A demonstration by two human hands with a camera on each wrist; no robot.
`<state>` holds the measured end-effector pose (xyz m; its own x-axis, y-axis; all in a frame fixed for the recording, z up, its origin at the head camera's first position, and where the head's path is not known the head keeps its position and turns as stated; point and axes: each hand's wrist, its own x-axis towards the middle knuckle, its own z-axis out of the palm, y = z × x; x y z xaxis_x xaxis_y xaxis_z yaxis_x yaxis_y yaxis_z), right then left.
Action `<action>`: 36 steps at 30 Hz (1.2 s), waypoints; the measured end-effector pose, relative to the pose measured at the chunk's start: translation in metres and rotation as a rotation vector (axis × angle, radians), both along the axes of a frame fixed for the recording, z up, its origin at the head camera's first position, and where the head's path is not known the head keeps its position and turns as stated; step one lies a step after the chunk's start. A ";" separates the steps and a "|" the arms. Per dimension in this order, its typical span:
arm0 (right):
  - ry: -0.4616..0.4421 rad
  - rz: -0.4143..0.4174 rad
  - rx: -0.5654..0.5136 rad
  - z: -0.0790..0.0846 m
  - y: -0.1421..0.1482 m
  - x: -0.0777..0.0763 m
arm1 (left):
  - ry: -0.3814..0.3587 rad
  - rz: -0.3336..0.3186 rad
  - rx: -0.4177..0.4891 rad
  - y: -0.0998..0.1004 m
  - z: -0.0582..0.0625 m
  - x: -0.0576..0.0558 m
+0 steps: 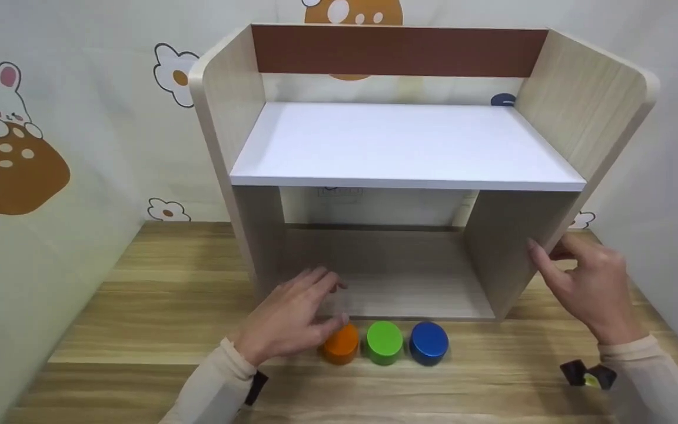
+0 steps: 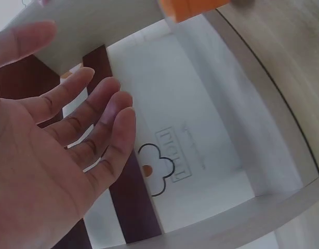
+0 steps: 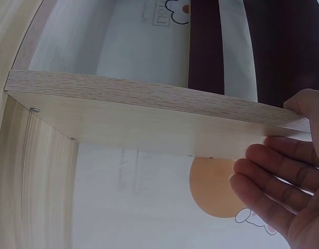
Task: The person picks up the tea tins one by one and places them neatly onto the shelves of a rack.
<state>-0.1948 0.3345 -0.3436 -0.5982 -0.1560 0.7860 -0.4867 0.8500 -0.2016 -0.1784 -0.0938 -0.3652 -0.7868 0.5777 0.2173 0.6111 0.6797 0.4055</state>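
Note:
A small two-tier shelf stands on the table, with pale wood sides, a white middle board and a brown back strip. My right hand pinches its right side panel, thumb on the inner face and fingers along the outer face. In front of the shelf's base are an orange round lid-like piece, a green one and a blue one, in a row. Above and beside the orange piece hovers my left hand, fingers loosely bent and holding nothing; it partly hides that piece.
The wood-grain table carries everything. Behind and at both sides hangs a pale cloth printed with flowers, mushrooms and a rabbit. Dark wrist-mounted items show beside the left sleeve and the right sleeve.

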 end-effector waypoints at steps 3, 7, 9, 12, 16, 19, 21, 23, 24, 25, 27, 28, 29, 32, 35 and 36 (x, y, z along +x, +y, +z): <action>-0.005 0.002 -0.006 0.000 0.000 0.000 | -0.055 0.001 -0.015 -0.001 -0.003 -0.001; 0.002 0.005 -0.008 0.000 -0.001 0.000 | -0.079 -0.016 -0.039 0.000 -0.008 -0.003; 0.007 0.005 -0.004 0.000 -0.001 0.000 | -0.085 -0.020 -0.045 0.001 -0.010 -0.004; 0.012 0.005 0.006 0.000 -0.001 0.001 | -0.099 -0.018 -0.047 0.002 -0.013 -0.004; 0.008 0.001 0.004 0.001 -0.001 0.001 | -0.119 -0.029 -0.040 0.002 -0.016 -0.004; 0.006 -0.002 0.003 0.001 -0.002 0.001 | -0.130 -0.042 -0.034 0.003 -0.019 -0.005; 0.005 -0.004 0.002 0.001 -0.002 0.001 | -0.131 -0.049 -0.035 0.004 -0.020 -0.006; 0.003 -0.003 -0.001 0.000 -0.002 0.001 | -0.134 -0.058 -0.038 0.005 -0.022 -0.006; 0.001 -0.004 -0.002 0.000 -0.002 0.002 | -0.132 -0.063 -0.041 0.006 -0.023 -0.006; 0.002 -0.005 -0.002 0.000 -0.002 0.002 | -0.131 -0.067 -0.048 0.006 -0.024 -0.006; 0.005 -0.006 -0.002 0.000 -0.002 0.001 | -0.126 -0.077 -0.060 0.007 -0.025 -0.006; 0.006 -0.006 -0.001 0.000 -0.002 0.001 | -0.126 -0.081 -0.068 0.007 -0.026 -0.006; 0.006 -0.007 -0.001 0.000 -0.002 0.001 | -0.122 -0.083 -0.076 0.008 -0.026 -0.006; 0.007 -0.011 0.000 0.001 -0.002 0.001 | -0.117 -0.092 -0.093 0.009 -0.028 -0.006; 0.011 -0.015 0.004 0.001 -0.002 0.001 | -0.123 -0.101 -0.099 0.009 -0.029 -0.006; 0.018 -0.015 0.006 0.001 -0.002 0.001 | -0.128 -0.102 -0.102 0.010 -0.030 -0.006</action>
